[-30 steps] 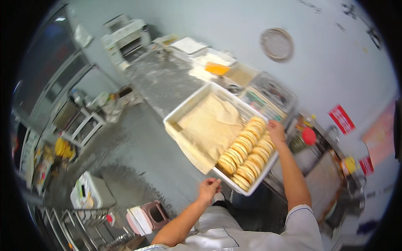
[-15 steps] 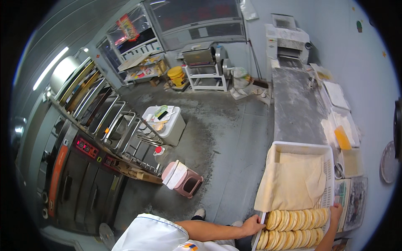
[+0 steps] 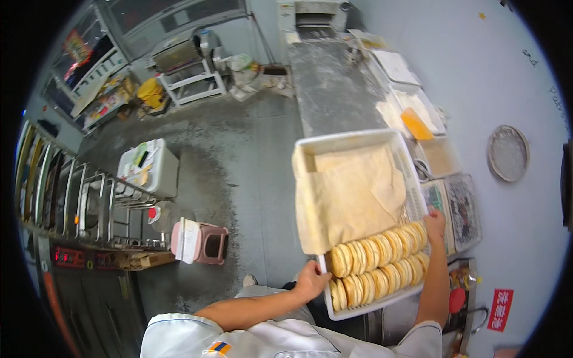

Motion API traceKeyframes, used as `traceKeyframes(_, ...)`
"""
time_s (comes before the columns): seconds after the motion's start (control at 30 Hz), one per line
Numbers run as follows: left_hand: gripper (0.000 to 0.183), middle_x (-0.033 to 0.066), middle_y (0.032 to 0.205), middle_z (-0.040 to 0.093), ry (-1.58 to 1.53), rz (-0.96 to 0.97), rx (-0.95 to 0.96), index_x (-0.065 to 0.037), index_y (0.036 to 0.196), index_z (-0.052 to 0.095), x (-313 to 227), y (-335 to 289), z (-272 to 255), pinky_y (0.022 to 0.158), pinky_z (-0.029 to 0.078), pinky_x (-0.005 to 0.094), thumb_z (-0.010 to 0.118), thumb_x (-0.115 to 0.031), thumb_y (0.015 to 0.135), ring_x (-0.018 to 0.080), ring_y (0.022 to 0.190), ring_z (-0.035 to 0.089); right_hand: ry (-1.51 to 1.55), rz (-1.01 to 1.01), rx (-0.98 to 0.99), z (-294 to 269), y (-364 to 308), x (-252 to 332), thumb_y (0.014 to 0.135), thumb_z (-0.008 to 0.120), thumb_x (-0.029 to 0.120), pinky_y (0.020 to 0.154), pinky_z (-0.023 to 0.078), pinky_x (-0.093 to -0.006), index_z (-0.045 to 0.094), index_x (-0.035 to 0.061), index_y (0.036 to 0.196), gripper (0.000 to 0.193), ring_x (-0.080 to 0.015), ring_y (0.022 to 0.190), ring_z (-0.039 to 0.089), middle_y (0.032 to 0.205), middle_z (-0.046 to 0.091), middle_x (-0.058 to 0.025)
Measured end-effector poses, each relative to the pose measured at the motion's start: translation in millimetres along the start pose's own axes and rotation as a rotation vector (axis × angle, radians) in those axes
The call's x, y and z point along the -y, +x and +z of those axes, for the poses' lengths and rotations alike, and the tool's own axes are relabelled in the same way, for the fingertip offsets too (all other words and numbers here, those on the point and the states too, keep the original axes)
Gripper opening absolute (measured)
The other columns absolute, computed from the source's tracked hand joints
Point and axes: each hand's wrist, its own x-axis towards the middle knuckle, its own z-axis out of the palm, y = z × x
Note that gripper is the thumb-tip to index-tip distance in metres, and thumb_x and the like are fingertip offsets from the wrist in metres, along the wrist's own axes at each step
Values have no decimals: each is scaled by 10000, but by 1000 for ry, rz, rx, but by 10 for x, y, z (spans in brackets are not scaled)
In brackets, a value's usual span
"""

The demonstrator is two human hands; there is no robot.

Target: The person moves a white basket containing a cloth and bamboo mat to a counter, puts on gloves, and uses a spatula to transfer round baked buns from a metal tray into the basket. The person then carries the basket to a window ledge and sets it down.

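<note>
A white plastic crate (image 3: 359, 312) stretches out in front of me. My left hand (image 3: 311, 280) is closed on its left rim near the front corner. On the opposite side, my right hand (image 3: 436, 225) grips the right rim. Two rows of round, flat golden breads (image 3: 377, 253) stand on edge in the near part of the crate. Beyond them lies a cream cloth (image 3: 355, 188), folded and draped over the crate's left wall. What is under the cloth is hidden.
A floury grey worktable (image 3: 331, 89) extends beyond the crate. White trays (image 3: 397, 67) and an orange scraper (image 3: 416, 123) line the wall side. To the left stand a pink stool (image 3: 210, 243), a white bin (image 3: 164, 173), a metal rack (image 3: 110, 203) and a dark oven (image 3: 98, 304).
My view has swung to the right, so the whole crate now shows nearer the middle. Both hands keep their hold on its rims, and more of my right forearm is visible.
</note>
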Motion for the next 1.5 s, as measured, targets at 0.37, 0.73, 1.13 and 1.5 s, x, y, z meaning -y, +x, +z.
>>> traceKeyframes(0.37, 252, 32, 813, 591, -361, 53, 3, -48, 916, 522, -1039, 1056, -1825, 558, 529, 321, 756, 1, 835, 139, 660, 588, 140, 28, -26, 801, 566, 2181, 767, 689, 35, 730, 489, -315, 641, -18, 855, 114, -153, 742, 575, 796, 633, -45)
traceKeyframes(0.73, 204, 30, 735, 570, -210, 204, -169, -59, 811, 530, -2077, 3382, -4907, 515, 440, 306, 720, 9, 778, 118, 612, 533, 182, -2, -69, 3283, 1685, 4753, 756, 694, 19, 685, 488, -330, 619, 8, 858, 127, -159, 728, 576, 809, 628, -48)
traceKeyframes(1.13, 196, 26, 736, 597, -49, 125, -689, -65, 761, 572, -1975, 5245, -8946, 588, 458, 354, 765, -85, 734, 136, 678, 534, 380, -163, 354, 7587, 2687, 7718, 764, 711, 44, 693, 498, -335, 627, 15, 880, 146, -166, 734, 584, 812, 633, -48)
traceKeyframes(1.5, 158, 27, 712, 601, -277, 70, -1069, -51, 766, 606, -1311, 5125, -12293, 556, 460, 331, 757, -86, 737, 133, 651, 558, 482, -451, 697, 11103, 2033, 11412, 763, 718, 33, 661, 489, -317, 636, 23, 843, 116, -148, 696, 580, 779, 641, -37)
